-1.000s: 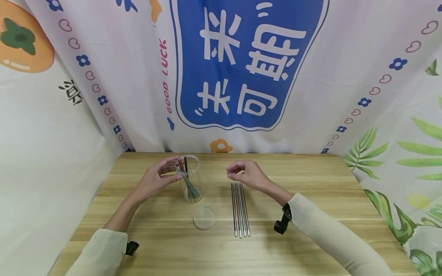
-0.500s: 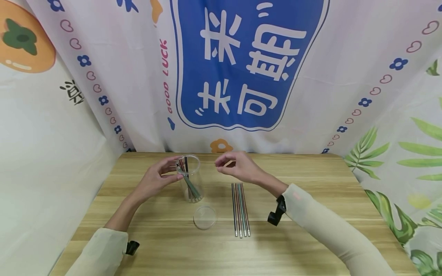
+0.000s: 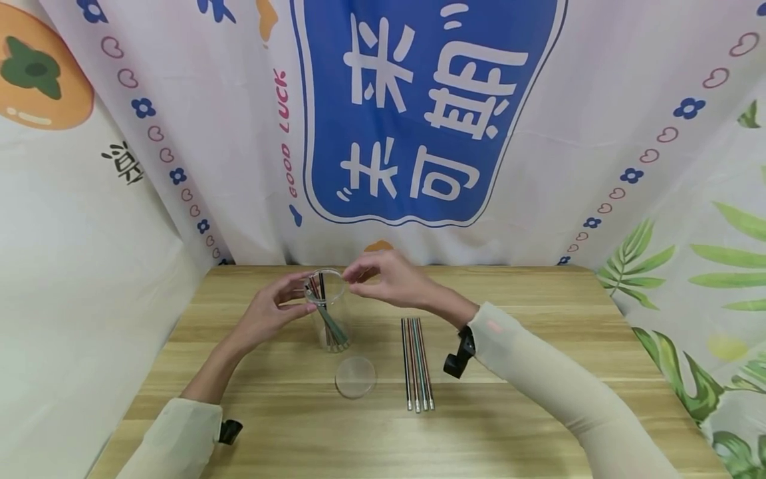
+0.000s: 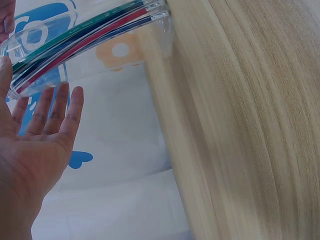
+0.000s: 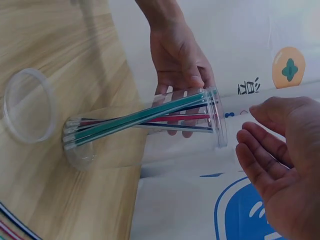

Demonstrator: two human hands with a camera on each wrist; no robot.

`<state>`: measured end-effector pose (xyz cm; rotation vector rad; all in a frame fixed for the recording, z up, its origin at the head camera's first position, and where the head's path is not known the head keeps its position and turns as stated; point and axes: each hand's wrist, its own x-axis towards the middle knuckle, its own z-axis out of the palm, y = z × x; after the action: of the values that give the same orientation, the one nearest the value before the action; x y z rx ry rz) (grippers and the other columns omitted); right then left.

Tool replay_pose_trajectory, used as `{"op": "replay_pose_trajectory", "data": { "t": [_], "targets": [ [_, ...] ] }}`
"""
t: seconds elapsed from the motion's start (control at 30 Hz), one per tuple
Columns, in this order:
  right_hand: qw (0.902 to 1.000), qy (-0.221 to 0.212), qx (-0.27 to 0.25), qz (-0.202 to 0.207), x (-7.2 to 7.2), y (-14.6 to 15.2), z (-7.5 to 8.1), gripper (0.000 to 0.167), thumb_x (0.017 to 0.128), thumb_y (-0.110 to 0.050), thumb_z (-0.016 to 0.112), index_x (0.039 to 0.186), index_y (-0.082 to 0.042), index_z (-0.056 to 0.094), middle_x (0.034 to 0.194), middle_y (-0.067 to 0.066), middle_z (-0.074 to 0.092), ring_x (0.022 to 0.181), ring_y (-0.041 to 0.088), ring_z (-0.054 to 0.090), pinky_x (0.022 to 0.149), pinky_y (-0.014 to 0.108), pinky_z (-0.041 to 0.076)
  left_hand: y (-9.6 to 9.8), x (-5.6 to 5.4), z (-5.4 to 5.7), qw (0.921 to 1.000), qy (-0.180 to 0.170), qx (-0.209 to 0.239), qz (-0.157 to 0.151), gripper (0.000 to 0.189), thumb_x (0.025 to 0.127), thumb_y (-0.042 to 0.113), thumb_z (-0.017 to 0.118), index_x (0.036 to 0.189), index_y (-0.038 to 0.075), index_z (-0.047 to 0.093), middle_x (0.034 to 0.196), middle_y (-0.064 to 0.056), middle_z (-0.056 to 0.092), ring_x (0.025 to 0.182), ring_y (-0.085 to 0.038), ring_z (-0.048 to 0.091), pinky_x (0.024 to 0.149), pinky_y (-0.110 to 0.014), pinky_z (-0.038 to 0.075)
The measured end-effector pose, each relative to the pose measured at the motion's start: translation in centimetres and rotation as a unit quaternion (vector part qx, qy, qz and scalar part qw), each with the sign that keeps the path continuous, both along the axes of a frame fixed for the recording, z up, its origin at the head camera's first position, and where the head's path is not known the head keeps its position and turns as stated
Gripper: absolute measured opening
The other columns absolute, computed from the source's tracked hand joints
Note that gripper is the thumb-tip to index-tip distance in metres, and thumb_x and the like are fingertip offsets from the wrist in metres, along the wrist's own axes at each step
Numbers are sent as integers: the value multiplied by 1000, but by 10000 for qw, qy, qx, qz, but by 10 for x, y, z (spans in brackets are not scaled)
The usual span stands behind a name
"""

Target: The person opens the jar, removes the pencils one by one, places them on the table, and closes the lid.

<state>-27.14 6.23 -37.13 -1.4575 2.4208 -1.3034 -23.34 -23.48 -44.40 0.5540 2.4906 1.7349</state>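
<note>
A clear plastic jar (image 3: 342,313) stands upright at the back left of the table, holding several pencils (image 5: 135,120) in green, red and dark colours. My left hand (image 3: 275,307) holds it near the rim, thumb on one side and fingers on the other. My right hand (image 3: 391,279) is at the jar's right side, fingertips right at the rim. In the right wrist view its fingers (image 5: 256,167) are loosely bent with nothing between them. On the table in front of the jar lies a round clear lid (image 3: 356,377).
Several more pencils (image 3: 417,366) lie side by side to the right of the lid, eraser ends toward me. The wooden table (image 3: 287,412) ends at a printed cloth backdrop (image 3: 538,199) close behind the jar.
My right hand has moved left from above the row of pencils to the jar's rim. My left hand and the jar have stayed in place.
</note>
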Motion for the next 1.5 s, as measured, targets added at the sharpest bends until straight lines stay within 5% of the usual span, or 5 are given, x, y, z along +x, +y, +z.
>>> {"op": "replay_pose_trajectory", "data": {
  "t": [1.5],
  "targets": [
    [9864, -129, 1407, 837, -24, -64, 11, 9, 97, -1, 75, 105, -2, 79, 100, 7, 79, 88, 8, 73, 81, 18, 59, -1, -1, -3, 10000, -77, -42, -20, 65, 98, 20, 80, 156, 12, 51, 146, -18, 61, 133, -41, 60, 94, -28, 61]
  ]
}}
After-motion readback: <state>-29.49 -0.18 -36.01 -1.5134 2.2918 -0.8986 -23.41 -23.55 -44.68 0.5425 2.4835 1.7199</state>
